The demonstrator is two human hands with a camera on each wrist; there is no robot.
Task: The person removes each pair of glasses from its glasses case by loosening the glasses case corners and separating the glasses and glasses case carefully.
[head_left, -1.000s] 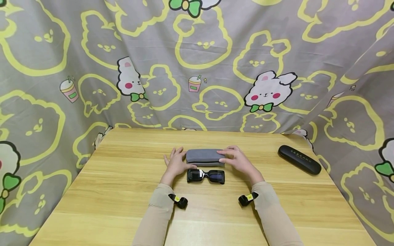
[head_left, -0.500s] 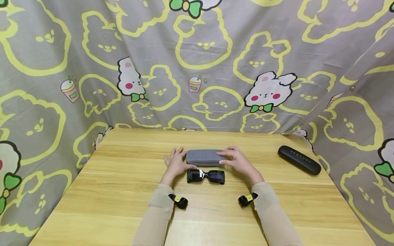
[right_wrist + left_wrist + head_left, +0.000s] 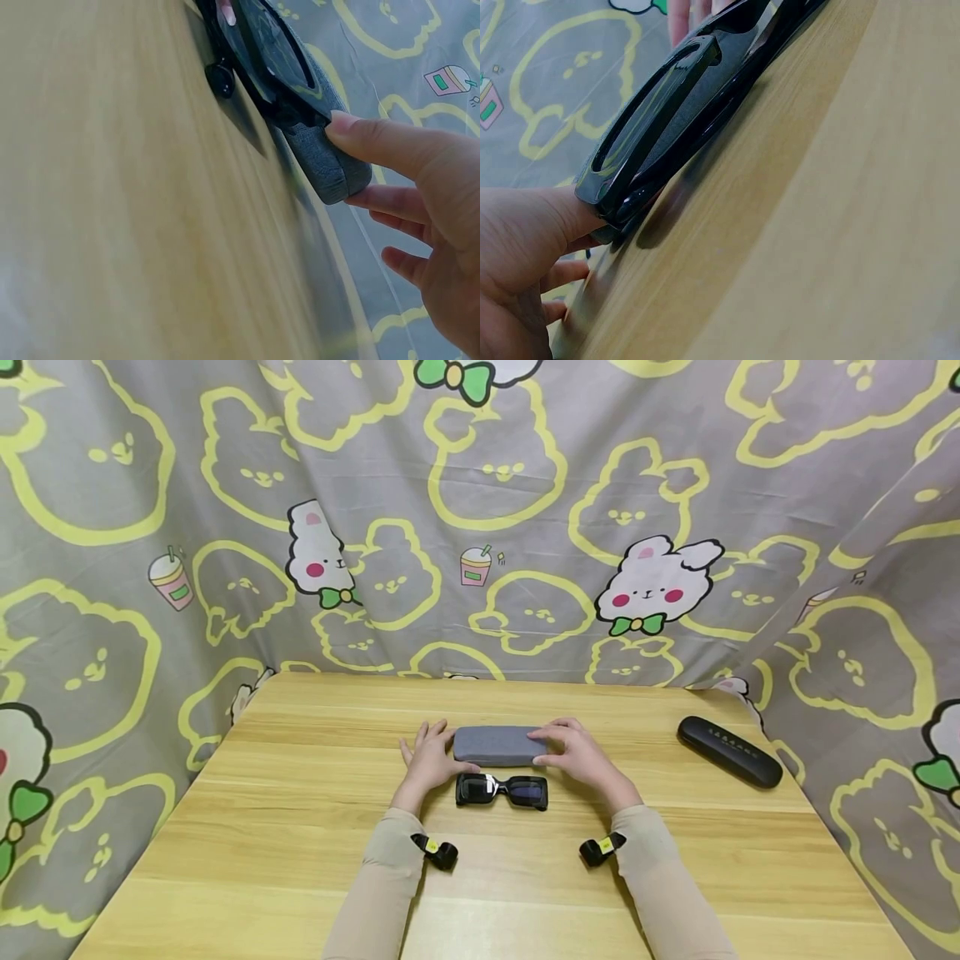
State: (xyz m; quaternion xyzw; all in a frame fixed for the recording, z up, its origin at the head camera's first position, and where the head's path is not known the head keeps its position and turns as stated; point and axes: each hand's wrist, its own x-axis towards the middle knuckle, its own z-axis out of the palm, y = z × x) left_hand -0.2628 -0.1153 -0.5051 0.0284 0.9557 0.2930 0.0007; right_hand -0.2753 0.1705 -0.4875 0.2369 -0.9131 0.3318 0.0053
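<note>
A grey fabric-covered glasses case (image 3: pixel 491 745) lies closed on the wooden table, between the two hands. My left hand (image 3: pixel 431 762) holds its left end, thumb along the front edge and the other fingers spread behind. At the right end, my right hand (image 3: pixel 581 756) grips the case with the thumb low at the front and a finger on the lid. Black-framed sunglasses (image 3: pixel 502 790) lie folded just in front of the case. In the right wrist view, the thumb and fingers pinch the case's end (image 3: pixel 322 161). The sunglasses (image 3: pixel 660 120) hide most of the case in the left wrist view.
A long black case (image 3: pixel 729 752) with small gold lettering lies slantwise near the table's right edge. A grey patterned curtain (image 3: pixel 517 552) hangs behind the table (image 3: pixel 495 910) and along its sides. Small black cameras (image 3: pixel 442 854) are strapped on both wrists.
The dark gap along the front of the grey glasses case has closed as its lid came down under my right hand. The left hand and the sunglasses have stayed in place.
</note>
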